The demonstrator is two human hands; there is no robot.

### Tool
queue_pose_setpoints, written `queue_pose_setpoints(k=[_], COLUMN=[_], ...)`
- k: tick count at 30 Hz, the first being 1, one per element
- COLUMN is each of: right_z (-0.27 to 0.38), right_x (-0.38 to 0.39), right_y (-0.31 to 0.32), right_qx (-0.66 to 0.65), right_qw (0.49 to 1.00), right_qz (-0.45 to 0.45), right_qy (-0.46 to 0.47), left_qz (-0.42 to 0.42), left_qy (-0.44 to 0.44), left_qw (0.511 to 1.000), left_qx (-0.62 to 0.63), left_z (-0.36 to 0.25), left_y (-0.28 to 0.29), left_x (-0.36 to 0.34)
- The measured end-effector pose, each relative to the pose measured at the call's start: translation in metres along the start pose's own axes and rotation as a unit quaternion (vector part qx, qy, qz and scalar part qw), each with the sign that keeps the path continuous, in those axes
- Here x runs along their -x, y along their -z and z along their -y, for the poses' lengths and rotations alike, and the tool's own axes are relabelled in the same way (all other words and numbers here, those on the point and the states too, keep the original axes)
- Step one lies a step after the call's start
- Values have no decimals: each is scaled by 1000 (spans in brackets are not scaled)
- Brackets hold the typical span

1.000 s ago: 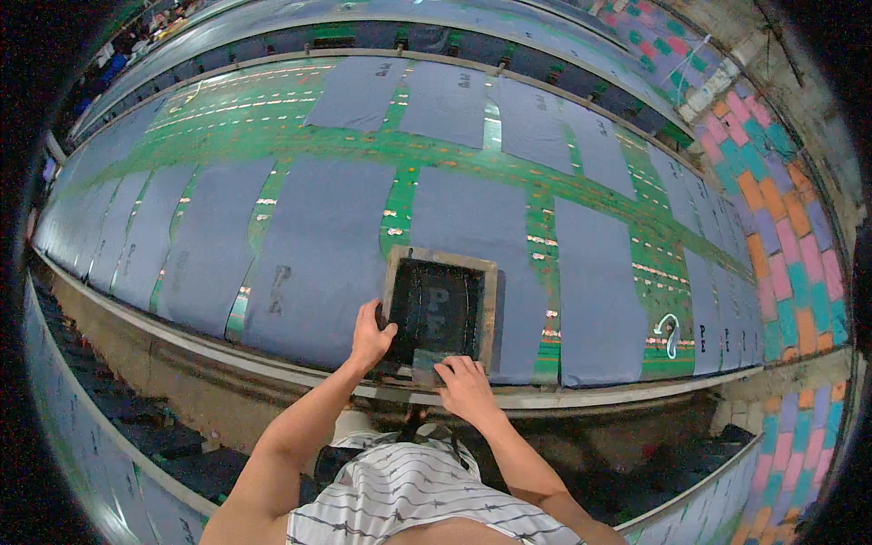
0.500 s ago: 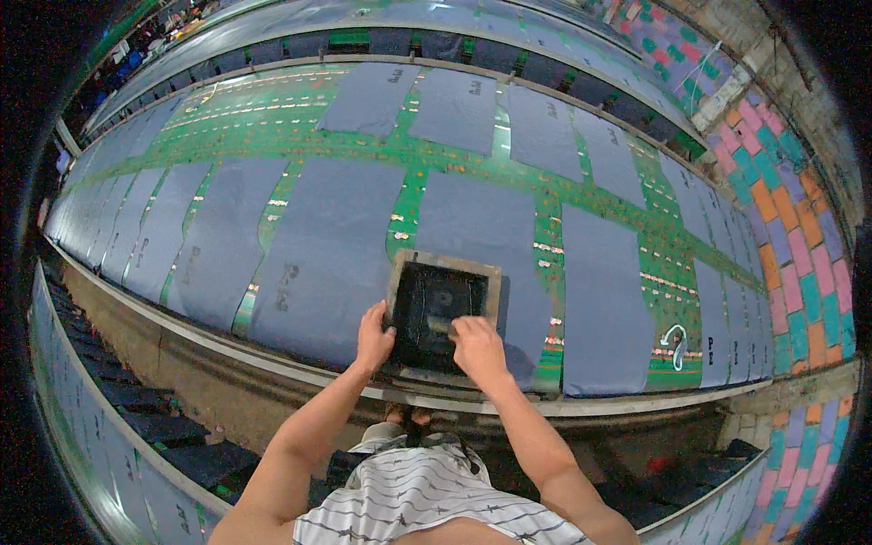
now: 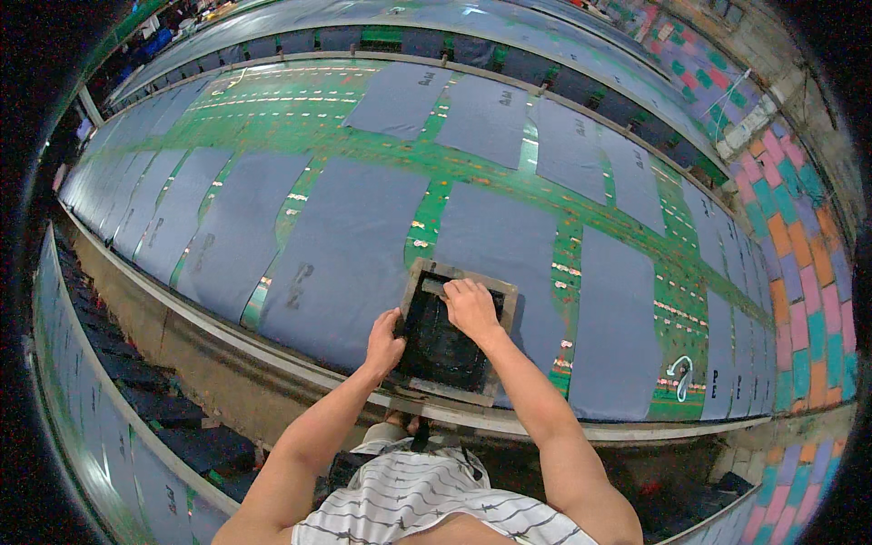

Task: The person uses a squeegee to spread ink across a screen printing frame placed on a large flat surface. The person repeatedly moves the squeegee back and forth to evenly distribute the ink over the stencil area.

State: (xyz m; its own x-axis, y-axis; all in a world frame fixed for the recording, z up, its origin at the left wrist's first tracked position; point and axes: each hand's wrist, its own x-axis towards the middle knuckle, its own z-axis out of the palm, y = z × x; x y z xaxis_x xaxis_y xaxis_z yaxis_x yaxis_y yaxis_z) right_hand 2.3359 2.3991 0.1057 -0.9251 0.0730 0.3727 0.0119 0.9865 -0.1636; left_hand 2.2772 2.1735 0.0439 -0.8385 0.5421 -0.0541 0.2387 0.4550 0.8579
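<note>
A screen-printing frame (image 3: 445,391) with a dark mesh lies flat on grey-blue fabric pieces, close to the near edge of a long green table. My left hand (image 3: 386,343) is closed on the frame's left side, thumb against the rim. Inside the frame, by its far rim, my right hand (image 3: 470,307) grips a squeegee (image 3: 434,287); only the squeegee's left end shows past my fingers. Black ink darkens the mesh below it. Under and beyond the frame lies a fabric piece (image 3: 500,227). To the left, another fabric piece (image 3: 345,236) bears a dark printed mark.
Rows of fabric pieces cover the green table (image 3: 272,113), several with dark prints. A white curled strip (image 3: 681,377) lies at right. Beyond runs another long table (image 3: 300,36); behind me stands a third (image 3: 100,409). Coloured paving (image 3: 808,291) borders the right side.
My right hand has moved the squeegee away from me, from the middle of the mesh to the far rim. My left hand still holds the frame's left side. The view has shifted slightly.
</note>
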Motion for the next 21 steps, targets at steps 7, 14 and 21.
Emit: queue_pose_setpoints(k=[7,14,21], right_z=[-5,30,43], right_x=[-6,29,35], right_y=[8,21,30], right_qx=[-95,-120,-132], right_qw=[991,964,929], right_qz=[67,159,220], right_qy=[66,175,266], left_qz=[21,6,4], left_qy=[-27,-33,-34], left_qw=[999,997,998], left_qx=[-7,77,58], left_z=[13,30,18], left_y=[2,-2,4], left_x=[-5,-8,-7])
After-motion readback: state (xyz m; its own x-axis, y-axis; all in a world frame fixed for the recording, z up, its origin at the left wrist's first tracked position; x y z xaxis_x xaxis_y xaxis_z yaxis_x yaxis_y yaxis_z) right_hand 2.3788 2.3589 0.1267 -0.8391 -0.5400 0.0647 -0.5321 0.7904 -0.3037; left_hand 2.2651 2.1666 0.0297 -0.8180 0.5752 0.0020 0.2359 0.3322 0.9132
